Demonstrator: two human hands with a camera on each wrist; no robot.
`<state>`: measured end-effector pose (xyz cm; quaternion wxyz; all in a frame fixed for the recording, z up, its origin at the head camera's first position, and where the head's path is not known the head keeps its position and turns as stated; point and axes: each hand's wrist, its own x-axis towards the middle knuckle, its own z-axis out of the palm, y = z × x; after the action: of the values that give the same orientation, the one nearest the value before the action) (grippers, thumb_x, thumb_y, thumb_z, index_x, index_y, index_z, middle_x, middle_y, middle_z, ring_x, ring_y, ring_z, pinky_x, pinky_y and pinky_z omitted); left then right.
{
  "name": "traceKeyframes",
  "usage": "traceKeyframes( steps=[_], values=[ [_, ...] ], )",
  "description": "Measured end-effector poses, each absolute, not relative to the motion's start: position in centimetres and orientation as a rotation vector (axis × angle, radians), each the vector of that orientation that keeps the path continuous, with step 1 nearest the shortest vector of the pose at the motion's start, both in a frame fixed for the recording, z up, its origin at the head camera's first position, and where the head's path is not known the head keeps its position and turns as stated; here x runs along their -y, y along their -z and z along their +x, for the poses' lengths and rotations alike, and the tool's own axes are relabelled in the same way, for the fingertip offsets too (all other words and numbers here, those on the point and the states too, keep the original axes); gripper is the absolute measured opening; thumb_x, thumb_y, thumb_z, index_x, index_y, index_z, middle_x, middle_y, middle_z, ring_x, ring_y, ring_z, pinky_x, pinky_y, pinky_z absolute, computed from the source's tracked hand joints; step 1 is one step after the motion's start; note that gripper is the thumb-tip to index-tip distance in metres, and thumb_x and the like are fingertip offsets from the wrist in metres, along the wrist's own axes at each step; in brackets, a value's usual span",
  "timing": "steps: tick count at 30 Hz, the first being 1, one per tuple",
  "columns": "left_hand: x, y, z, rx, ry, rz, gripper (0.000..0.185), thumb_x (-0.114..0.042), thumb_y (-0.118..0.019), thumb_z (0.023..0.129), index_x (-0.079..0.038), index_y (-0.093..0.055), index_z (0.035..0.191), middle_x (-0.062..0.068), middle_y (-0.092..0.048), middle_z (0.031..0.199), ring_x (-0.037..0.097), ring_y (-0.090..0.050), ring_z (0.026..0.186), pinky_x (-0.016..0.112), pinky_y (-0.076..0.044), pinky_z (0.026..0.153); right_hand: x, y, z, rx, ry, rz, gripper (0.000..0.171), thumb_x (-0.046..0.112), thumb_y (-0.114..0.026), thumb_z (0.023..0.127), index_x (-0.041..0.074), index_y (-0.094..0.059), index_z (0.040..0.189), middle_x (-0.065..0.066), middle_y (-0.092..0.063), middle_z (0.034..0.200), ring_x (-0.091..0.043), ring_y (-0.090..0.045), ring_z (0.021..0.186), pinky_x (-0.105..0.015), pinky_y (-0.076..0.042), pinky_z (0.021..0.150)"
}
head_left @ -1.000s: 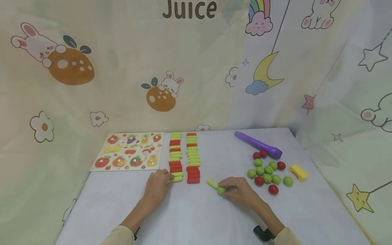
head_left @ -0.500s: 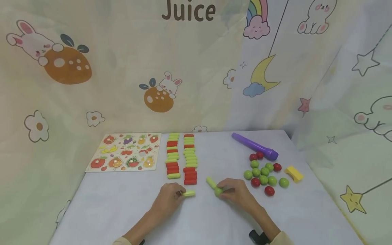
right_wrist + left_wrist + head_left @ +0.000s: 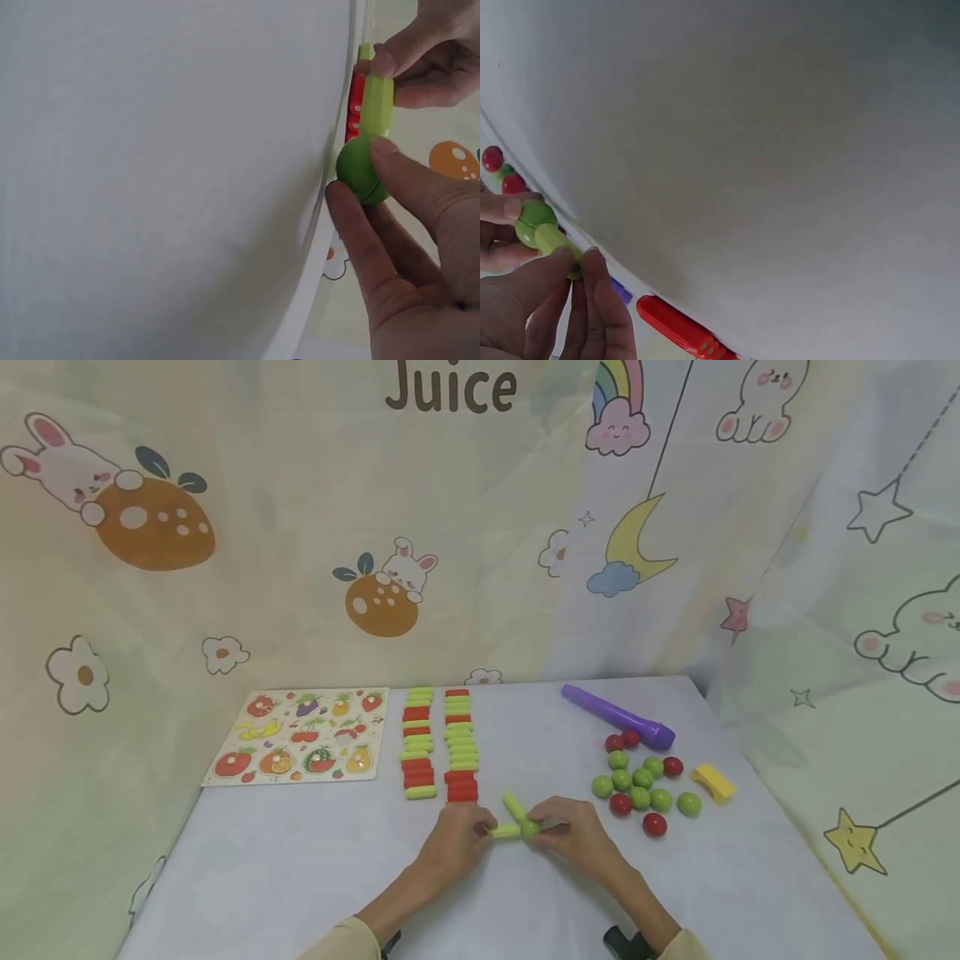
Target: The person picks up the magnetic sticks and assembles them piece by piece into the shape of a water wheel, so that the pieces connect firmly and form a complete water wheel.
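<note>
My right hand [image 3: 550, 827] pinches a green ball [image 3: 531, 830] just above the white table [image 3: 285, 868], near its front middle. One light green stick [image 3: 514, 806] juts from the ball up and to the left. My left hand [image 3: 480, 829] pinches a second light green stick [image 3: 504, 832] and holds its end against the ball's left side. In the right wrist view the ball [image 3: 360, 169] sits between my thumb and fingers, with the stick [image 3: 377, 105] meeting it. In the left wrist view my left fingertips pinch the stick [image 3: 553, 241] beside the ball [image 3: 534, 219].
Two rows of red and green sticks [image 3: 438, 743] lie behind my hands. A fruit puzzle board [image 3: 300, 737] is at the back left. At the right are several green and red balls [image 3: 639, 783], a purple tube [image 3: 617, 717] and a yellow block [image 3: 712, 782]. Printed curtains surround the table.
My left hand took a light green stick from the near end of the left row and carried it right to the green ball. The right hand stayed on the ball.
</note>
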<state>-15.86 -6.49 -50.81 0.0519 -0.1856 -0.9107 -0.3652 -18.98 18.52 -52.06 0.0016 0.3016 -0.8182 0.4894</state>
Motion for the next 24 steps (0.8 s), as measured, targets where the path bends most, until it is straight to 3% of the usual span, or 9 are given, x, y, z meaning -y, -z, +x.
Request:
traceKeyframes(
  steps=[6,13,19,24],
  values=[
    [6.8,50.4,-15.8,2.783,1.118,-0.512,0.016,0.001,-0.085,0.089,-0.003,-0.083,0.104,0.003,-0.080,0.094,0.010,-0.070,0.084,0.024,-0.061,0.077,-18.2,52.3,-19.0,2.571,-1.490,0.918,0.035,-0.006,-0.092,0.075,0.005,-0.080,0.106,-0.008,-0.080,0.106,-0.028,-0.078,0.097,-0.034,-0.066,0.079],
    [10.6,50.3,-16.2,2.655,1.282,-0.307,0.017,-0.003,-0.086,0.090,-0.007,-0.081,0.106,0.001,-0.078,0.098,0.017,-0.069,0.093,0.028,-0.061,0.081,-18.5,52.1,-19.4,2.640,-1.483,0.909,0.038,0.000,-0.093,0.078,0.006,-0.079,0.112,-0.005,-0.080,0.108,-0.022,-0.078,0.096,-0.033,-0.065,0.082],
    [12.7,51.8,-17.2,2.590,1.418,-0.110,0.022,-0.004,-0.089,0.088,-0.007,-0.082,0.108,-0.001,-0.079,0.100,0.016,-0.069,0.095,0.024,-0.059,0.082,-20.6,51.6,-21.4,2.628,-1.621,1.041,0.044,0.004,-0.089,0.087,-0.002,-0.074,0.127,-0.018,-0.076,0.124,-0.038,-0.073,0.114,-0.045,-0.062,0.094],
    [12.9,52.2,-17.6,2.642,1.465,-0.094,0.018,-0.004,-0.086,0.091,-0.007,-0.082,0.108,-0.002,-0.078,0.099,0.015,-0.068,0.090,0.022,-0.058,0.079,-20.3,51.5,-23.6,2.651,-1.436,1.257,0.046,-0.009,-0.075,0.093,0.001,-0.071,0.137,-0.015,-0.072,0.139,-0.036,-0.067,0.129,-0.042,-0.057,0.105]
  ],
)
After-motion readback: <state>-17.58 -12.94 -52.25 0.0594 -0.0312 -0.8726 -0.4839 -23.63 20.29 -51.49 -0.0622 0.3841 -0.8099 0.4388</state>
